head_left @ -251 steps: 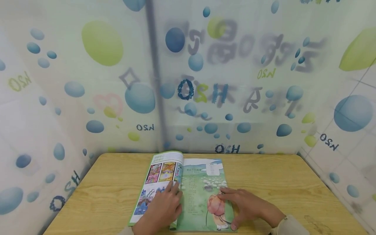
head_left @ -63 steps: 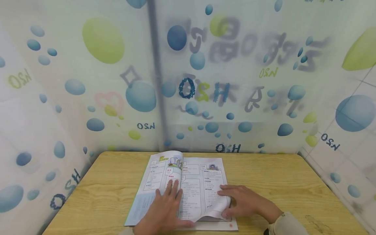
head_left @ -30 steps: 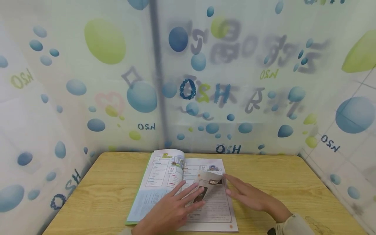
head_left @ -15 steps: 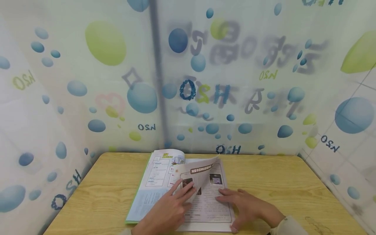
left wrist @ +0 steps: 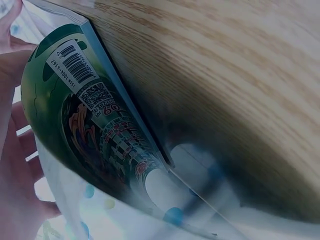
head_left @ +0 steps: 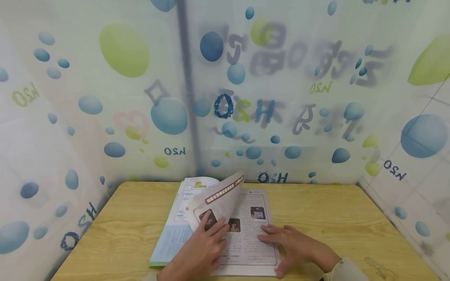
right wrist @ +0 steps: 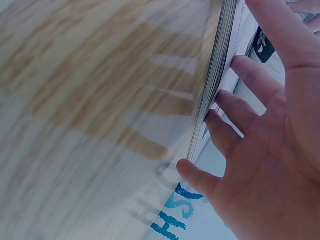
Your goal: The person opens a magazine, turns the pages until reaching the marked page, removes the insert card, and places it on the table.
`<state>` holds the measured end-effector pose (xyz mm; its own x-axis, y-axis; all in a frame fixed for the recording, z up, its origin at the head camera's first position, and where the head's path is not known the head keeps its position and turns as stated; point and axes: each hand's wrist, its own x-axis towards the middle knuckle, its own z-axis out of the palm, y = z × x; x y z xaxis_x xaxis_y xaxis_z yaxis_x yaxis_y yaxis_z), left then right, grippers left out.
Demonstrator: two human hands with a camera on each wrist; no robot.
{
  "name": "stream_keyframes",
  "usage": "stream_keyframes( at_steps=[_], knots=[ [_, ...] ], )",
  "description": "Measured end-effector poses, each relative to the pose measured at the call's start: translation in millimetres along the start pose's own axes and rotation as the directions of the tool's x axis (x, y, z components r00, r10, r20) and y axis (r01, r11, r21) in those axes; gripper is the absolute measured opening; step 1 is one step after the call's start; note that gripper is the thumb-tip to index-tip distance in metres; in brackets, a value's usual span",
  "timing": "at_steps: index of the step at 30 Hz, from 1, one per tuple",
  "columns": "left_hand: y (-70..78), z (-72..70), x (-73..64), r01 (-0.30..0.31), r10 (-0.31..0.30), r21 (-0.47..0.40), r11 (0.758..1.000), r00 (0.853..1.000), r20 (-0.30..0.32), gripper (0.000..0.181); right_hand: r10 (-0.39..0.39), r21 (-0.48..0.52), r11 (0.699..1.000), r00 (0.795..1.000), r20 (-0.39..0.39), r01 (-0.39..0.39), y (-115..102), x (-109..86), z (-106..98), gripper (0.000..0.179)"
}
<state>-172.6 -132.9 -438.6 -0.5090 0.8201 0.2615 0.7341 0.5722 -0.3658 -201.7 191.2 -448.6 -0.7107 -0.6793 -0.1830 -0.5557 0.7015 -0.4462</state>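
Observation:
An open magazine point(head_left: 253, 251) lies on the wooden table. One of its pages point(head_left: 219, 197) is raised near the spine, curling over towards the left half. My left hand point(head_left: 200, 249) touches this page with its fingers extended. At the right margin rests my right hand point(head_left: 299, 246), fingertips on the printed page and thumb by the lower corner. The left wrist view shows the bent green cover point(left wrist: 80, 120) with a barcode, beside my left hand point(left wrist: 20, 170). In the right wrist view, spread fingers of my right hand point(right wrist: 265, 135) lie along the stacked page edges point(right wrist: 215, 65).
The wooden table point(head_left: 327, 210) extends on both sides of the magazine. A pale curtain point(head_left: 288, 121) with blue and green spots stands behind its far edge and along both sides.
The magazine's leaf has turned from a flat spread to one raised and swung left, with my left hand following. My right hand has let go of the page corner and come back to the right margin.

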Motion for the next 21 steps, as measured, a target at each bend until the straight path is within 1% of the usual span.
stream_keyframes(
  at_steps=[3,8,11,16,18,21],
  knots=[
    [-0.4,0.9,-0.9,0.021,-0.021,0.006,1.0,1.0,0.023,0.02,0.003,0.007,1.0,1.0,0.001,-0.003,-0.6,0.2,-0.4,0.093],
    [-0.3,3.1,-2.5,0.08,-0.079,-0.022,0.997,0.995,0.061,0.021,0.006,0.012,1.0,1.0,-0.002,-0.006,-0.9,0.5,0.0,0.094],
    [-1.0,3.3,-3.4,0.125,-0.121,-0.041,0.991,0.988,0.096,0.022,0.0,0.006,1.0,1.0,-0.008,0.0,-0.3,0.3,0.7,0.095],
    [-1.6,2.9,-4.1,0.203,-0.19,-0.08,0.976,0.971,0.141,0.023,-0.017,-0.007,1.0,1.0,-0.017,0.017,1.0,-0.2,0.7,0.095],
    [-1.3,3.0,-4.5,0.228,-0.212,-0.102,0.968,0.967,0.142,0.022,-0.023,-0.007,1.0,1.0,-0.017,0.023,1.1,-0.5,-0.4,0.094],
    [-1.1,3.5,-4.9,0.249,-0.231,-0.125,0.96,0.963,0.141,0.021,-0.034,-0.008,0.999,0.999,-0.018,0.034,1.0,-0.7,-2.5,0.093]
  ],
)
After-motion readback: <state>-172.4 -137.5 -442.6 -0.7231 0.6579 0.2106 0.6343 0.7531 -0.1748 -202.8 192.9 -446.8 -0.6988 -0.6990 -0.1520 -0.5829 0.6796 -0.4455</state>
